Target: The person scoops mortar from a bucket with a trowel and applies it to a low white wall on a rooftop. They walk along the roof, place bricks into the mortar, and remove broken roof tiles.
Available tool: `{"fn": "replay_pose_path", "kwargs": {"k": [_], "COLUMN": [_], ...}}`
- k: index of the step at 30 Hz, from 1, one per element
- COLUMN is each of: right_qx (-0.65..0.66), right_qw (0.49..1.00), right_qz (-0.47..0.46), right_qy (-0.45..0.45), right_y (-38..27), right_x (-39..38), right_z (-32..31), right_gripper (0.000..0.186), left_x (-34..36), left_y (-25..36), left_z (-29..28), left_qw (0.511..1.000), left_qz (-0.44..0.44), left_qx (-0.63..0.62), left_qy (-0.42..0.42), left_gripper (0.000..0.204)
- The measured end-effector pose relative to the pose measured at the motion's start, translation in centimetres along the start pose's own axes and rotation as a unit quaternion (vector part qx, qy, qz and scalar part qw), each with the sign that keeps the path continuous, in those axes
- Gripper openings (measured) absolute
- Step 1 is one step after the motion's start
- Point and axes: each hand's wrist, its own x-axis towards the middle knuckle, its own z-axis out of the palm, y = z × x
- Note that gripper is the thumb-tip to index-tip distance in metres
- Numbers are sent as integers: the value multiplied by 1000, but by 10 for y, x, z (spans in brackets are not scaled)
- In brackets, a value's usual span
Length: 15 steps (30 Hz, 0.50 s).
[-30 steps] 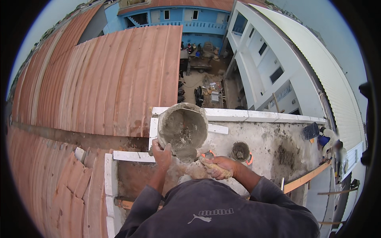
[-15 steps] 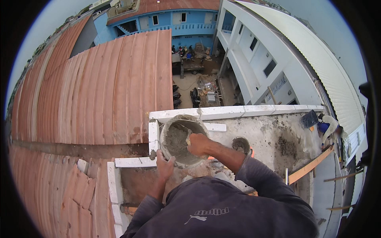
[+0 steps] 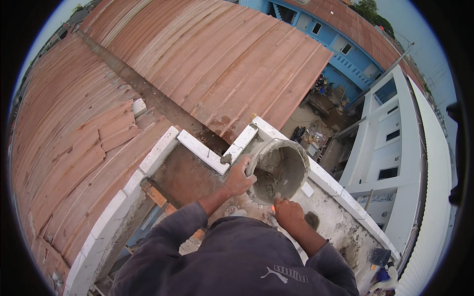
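A grey mortar-caked bucket (image 3: 284, 165) is tipped on its side at the corner of a low wall of white blocks (image 3: 202, 150), its mouth facing me with wet mortar inside. My left hand (image 3: 239, 177) grips the bucket's rim on the left. My right hand (image 3: 288, 213) is at the lower rim, closed on a tool with an orange handle that reaches into the bucket; the tool's blade is hidden.
A rusty corrugated roof (image 3: 207, 54) lies beyond and left of the wall. A mortar-stained concrete slab (image 3: 340, 222) runs to the right, with a long drop to a yard (image 3: 316, 128) and white and blue buildings. An orange timber (image 3: 155, 195) crosses the gap below.
The view has swung left and tilted. The bucket is now tipped on its side toward me, and my right hand has come from inside it to its lower rim.
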Motion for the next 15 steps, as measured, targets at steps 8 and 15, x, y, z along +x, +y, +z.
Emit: {"fn": "replay_pose_path", "kwargs": {"k": [8, 15], "right_qx": [-16, 22], "right_qw": [997, 996], "right_qz": [-38, -88], "right_qy": [-67, 12], "right_y": [14, -5], "right_x": [14, 36], "right_z": [12, -19], "right_gripper": [45, 34], "left_x": [-18, -26], "left_y": [-13, -14], "left_z": [-24, -62], "left_qw": [989, 991], "left_qz": [-43, -39], "left_qx": [-122, -75], "left_qy": [75, 108], "left_gripper": [47, 62]}}
